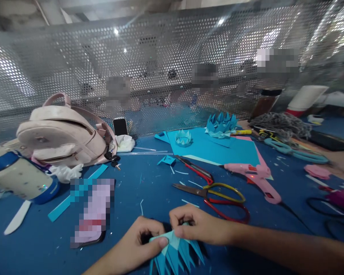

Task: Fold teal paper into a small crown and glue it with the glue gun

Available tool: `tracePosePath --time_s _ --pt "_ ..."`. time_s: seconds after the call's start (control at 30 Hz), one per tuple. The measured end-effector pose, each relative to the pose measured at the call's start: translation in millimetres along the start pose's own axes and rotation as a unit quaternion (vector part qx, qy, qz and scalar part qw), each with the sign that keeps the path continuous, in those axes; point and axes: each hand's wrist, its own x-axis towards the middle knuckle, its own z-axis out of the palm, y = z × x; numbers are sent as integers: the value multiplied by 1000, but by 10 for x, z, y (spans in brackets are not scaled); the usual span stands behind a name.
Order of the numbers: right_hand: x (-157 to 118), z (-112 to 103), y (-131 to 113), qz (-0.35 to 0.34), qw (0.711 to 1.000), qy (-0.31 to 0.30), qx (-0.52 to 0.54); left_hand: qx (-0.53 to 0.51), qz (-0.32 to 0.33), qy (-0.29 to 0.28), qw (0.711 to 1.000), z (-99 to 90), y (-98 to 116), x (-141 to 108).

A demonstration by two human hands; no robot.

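Near the bottom edge, a folded blue paper piece with a row of pointed tips (176, 255) is gripped by both hands. My left hand (141, 240) pinches its left end, thumb on top. My right hand (195, 225) pinches the upper edge with thumb and curled fingers. The tips point down toward me. Just beyond my right hand lie scissors (208, 191) with one yellow and one red handle. A red and black utility knife (196, 170) rests behind them. The pink glue gun (253, 175) lies to the right, a small red light on it.
Blue paper sheets (237, 151) bear a small pointed paper ring (184, 139) and a larger one (221, 125). Left are a pink backpack (63, 133), a large tumbler (20, 173), a phone (94, 210) and a blue strip (57, 212). Light-blue scissors (295, 151) lie right. A perforated metal screen (160, 68) stands behind.
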Motion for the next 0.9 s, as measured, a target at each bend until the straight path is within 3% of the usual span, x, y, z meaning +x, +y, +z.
tracePosePath --time_s 0.33,0.6,0.77,0.9 --pt "-22 87 -83 -16 998 36 -53 -1 -13 4 1000 -4 21 -2" --pt "-1 40 -44 -22 999 12 -39 9 -15 4 1000 8 -8 -21" --pt "-27 51 -89 -46 996 -4 -79 27 53 81 995 63 -88 -102" --pt "-51 75 -109 -81 990 47 -101 37 130 91 987 102 -37 -83"
